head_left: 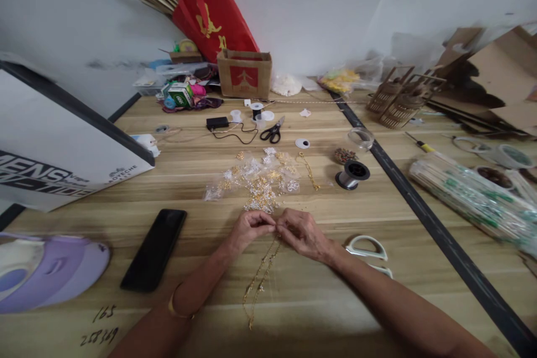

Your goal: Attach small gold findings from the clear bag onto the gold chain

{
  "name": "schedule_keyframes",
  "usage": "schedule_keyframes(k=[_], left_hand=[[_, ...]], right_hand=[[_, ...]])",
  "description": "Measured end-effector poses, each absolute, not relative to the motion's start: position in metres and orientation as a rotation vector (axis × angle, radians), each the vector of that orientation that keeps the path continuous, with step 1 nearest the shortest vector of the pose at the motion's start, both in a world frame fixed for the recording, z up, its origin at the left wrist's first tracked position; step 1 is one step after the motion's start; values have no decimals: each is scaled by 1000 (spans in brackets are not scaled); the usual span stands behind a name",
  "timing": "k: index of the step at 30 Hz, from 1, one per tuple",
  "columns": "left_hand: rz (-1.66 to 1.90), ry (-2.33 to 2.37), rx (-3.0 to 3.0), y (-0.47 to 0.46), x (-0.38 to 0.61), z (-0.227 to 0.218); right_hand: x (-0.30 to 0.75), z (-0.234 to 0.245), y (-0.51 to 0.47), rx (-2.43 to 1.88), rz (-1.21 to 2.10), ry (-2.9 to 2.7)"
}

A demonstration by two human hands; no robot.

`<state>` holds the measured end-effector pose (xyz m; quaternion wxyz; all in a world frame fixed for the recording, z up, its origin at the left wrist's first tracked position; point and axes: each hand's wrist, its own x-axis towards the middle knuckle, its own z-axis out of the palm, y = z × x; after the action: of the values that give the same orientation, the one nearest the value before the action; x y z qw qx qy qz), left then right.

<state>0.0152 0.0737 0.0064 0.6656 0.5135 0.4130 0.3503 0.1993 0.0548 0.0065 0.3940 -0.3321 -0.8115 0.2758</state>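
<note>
My left hand (251,229) and my right hand (302,232) meet over the table, thumbs and forefingers pinched close together. Between the fingertips is the upper end of a gold-coloured beaded necklace (260,273), whose two strands trail down toward me in a long loop. The exact piece at the fingertips is too small to make out. Just beyond my fingers lies a heap of small gold and clear beads (260,193), among little plastic bags (251,166). A short gold chain (309,170) rests to the right of the bags.
Scissors with white handles (368,247) lie beside my right forearm, partly hidden. A black phone (154,249) and a purple visor (62,271) are on the left. Farther back are black scissors (272,132), a wire spool (353,174) and a paper bag (245,75). Wrapped sticks (470,196) lie right.
</note>
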Motion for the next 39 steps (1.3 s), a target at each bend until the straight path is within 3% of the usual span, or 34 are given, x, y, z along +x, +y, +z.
schedule_keyframes(k=[39], left_hand=[[800,932,1206,74,14,5]], right_hand=[[200,6,53,-865,723,-2072]])
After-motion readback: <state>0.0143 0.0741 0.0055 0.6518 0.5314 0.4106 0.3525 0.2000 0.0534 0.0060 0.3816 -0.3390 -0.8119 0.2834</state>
